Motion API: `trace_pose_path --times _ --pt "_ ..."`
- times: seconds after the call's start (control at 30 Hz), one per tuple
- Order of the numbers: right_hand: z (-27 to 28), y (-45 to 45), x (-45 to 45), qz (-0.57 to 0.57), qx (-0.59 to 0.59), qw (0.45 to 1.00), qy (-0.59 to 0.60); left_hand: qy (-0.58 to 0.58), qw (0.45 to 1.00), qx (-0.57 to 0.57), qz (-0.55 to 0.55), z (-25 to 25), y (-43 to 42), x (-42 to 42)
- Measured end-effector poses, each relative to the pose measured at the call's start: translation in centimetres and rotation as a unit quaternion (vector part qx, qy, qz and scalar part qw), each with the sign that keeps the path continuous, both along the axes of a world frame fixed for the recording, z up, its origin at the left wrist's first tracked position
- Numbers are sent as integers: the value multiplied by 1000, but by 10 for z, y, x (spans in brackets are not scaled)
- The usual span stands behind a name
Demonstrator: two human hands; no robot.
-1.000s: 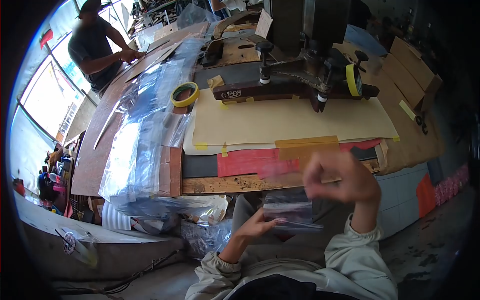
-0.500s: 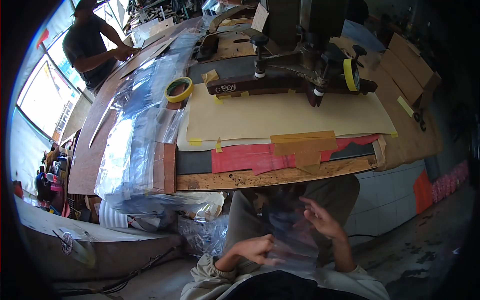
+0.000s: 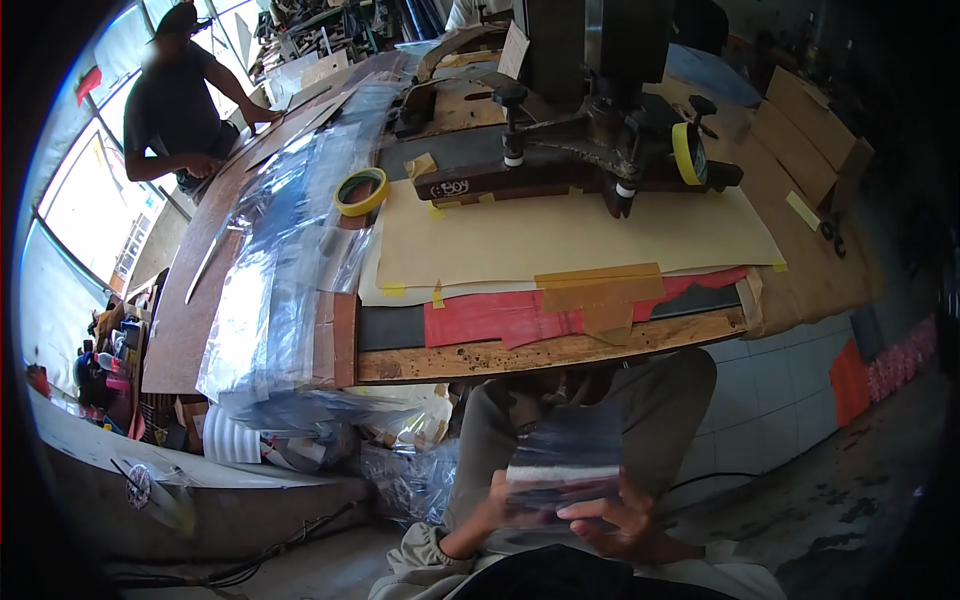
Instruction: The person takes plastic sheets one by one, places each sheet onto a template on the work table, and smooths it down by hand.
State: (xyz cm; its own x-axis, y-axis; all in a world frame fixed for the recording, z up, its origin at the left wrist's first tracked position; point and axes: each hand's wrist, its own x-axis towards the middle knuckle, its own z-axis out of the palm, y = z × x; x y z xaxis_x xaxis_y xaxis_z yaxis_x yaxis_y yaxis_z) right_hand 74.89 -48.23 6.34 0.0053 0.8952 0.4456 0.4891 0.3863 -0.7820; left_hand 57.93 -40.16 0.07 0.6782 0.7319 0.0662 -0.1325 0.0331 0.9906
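A clear plastic bag [image 3: 565,450] is held upright above my lap, with a bright glare band across it. My left hand [image 3: 492,508] grips its left edge, the fingers partly hidden behind the film. At the lower right, my right hand [image 3: 612,522] has its fingers closed on the bag, the index finger lying across the front. Whether anything is inside the bag cannot be made out. In front of my knees is the table's wooden edge [image 3: 550,357], with red material [image 3: 480,319] and cream sheets [image 3: 560,240] on top.
A heavy metal press [image 3: 600,150] stands over the sheets. One yellow tape roll [image 3: 361,192] lies left of them; another tape roll [image 3: 690,154] hangs on the press. Clear plastic film [image 3: 285,250] covers the table's left side. A person [image 3: 185,110] works at the far left.
My hands have come to either side of the plastic bag, which is now raised and flatter. My right hand has lowered and closed on it. The far person's hands have moved apart.
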Motion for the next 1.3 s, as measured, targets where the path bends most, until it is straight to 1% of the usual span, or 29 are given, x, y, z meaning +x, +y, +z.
trace_pose_path --times 0.1,0.17,0.27,0.3,0.33,0.37,0.4,0.43,0.47,0.5,0.6,0.63,0.73,0.77,0.87,0.9,1.0,1.03,1.13,1.17,1.23,1.27,1.3 --pt "2 -3 -6 -13 55 998 -16 -19 1000 6 7 21 1 1" --pt "16 5 -2 -14 97 994 -50 -26 1000 11 11 28 1 0" --pt "34 13 8 24 138 981 -131 -31 999 38 11 43 9 -6" --pt "35 19 13 54 132 987 -76 -26 998 65 7 51 14 -7" --pt "36 27 19 83 125 989 -20 -7 992 129 1 62 19 -6" --pt "36 31 21 113 118 986 35 -11 984 177 -6 58 23 -5" --pt "37 32 20 95 39 986 130 -19 988 152 6 57 22 -4" --pt "39 34 19 77 -41 971 223 -27 991 129 18 54 18 -2" --pt "41 35 18 58 -119 941 311 -37 993 105 30 49 13 -2" --pt "37 42 25 83 -168 937 294 -41 995 83 34 46 10 -2" --pt "40 44 18 27 -124 931 343 -47 997 49 30 43 7 -2" --pt "50 43 13 -4 -123 934 335 -48 997 46 25 45 8 -1" --pt "51 42 14 19 -28 987 154 -56 997 42 11 51 10 -3" --pt "57 41 3 -27 4 985 170 -60 997 43 6 52 12 -3" --pt "59 47 6 -7 147 988 35 -68 997 48 -1 52 19 -4" --pt "62 48 4 -32 163 986 13 -70 996 49 -3 53 21 -5" --pt "73 55 3 -13 231 972 -42 -88 994 62 -12 62 30 -7" --pt "71 56 4 -18 242 968 -58 -95 993 70 -14 65 34 -7" --pt "76 64 10 -20 223 971 -87 -133 985 103 -39 69 46 -6" --pt "73 64 13 2 223 971 -90 -163 973 152 -60 65 54 -3" --pt "75 63 14 23 216 972 -86 -156 960 213 -91 65 64 2" --pt "75 62 14 33 209 974 -82 -118 963 222 -102 68 66 3" --pt "76 65 16 -3 160 983 -85 -78 964 230 -113 70 67 3"
